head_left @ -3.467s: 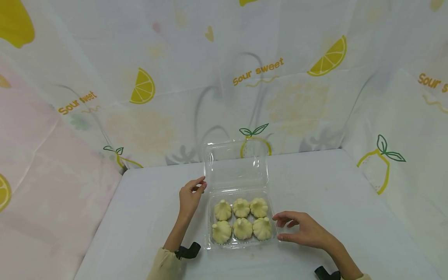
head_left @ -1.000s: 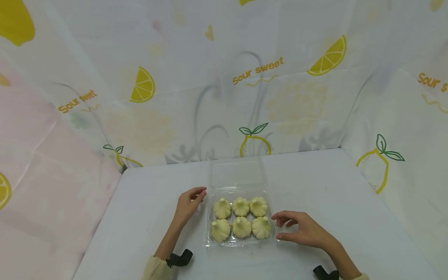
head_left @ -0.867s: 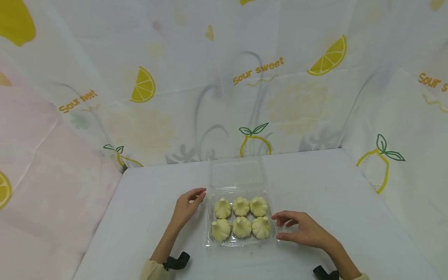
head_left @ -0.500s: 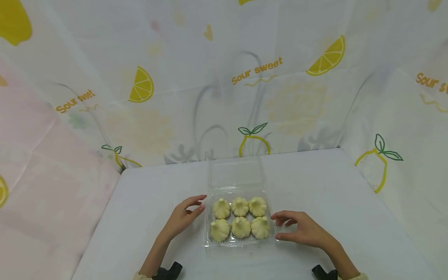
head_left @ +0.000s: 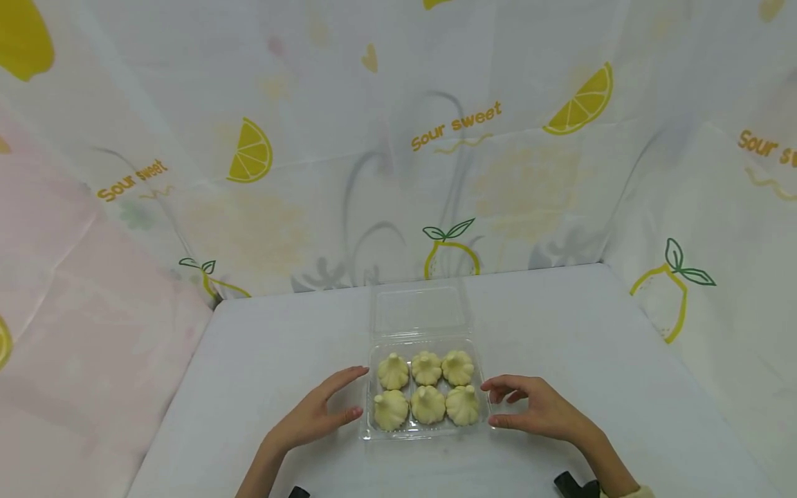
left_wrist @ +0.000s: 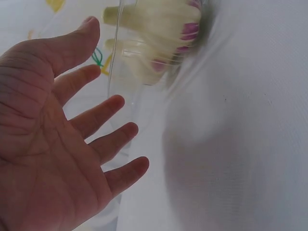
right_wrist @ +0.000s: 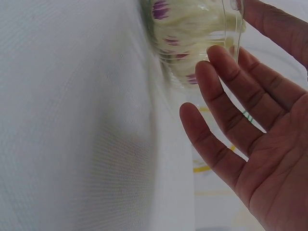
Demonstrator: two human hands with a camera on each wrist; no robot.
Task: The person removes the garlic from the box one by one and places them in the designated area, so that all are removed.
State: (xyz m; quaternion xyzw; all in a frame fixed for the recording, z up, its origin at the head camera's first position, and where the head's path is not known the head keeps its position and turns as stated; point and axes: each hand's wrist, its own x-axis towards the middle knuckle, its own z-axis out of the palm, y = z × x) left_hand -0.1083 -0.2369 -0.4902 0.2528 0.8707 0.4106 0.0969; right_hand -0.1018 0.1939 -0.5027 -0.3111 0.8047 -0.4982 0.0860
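A clear plastic clamshell box point(head_left: 411, 436) lies on the table with its lid point(head_left: 420, 311) folded back flat behind it. Several pale garlic bulbs point(head_left: 428, 404) sit in two rows inside, stems up; purple streaks show low on the bulbs point(right_wrist: 192, 33) in the right wrist view. My left hand point(head_left: 311, 415) is at the box's left side, thumb and fingers spread apart, holding nothing. On the other side my right hand point(head_left: 542, 411) has its fingers loosely bent, fingertips right at the box's right rim. Its palm is bare in the right wrist view.
A white cloth covers the table point(head_left: 560, 325). Behind it and at both sides hangs a curtain point(head_left: 349, 104) printed with lemons and lettering. A dark wrist camera mount point(head_left: 575, 485) shows at the right wrist.
The lid, raised earlier, now lies back on the table. My left hand has left it and come nearer along the left side, its fingers spreading. The right hand has stayed put.
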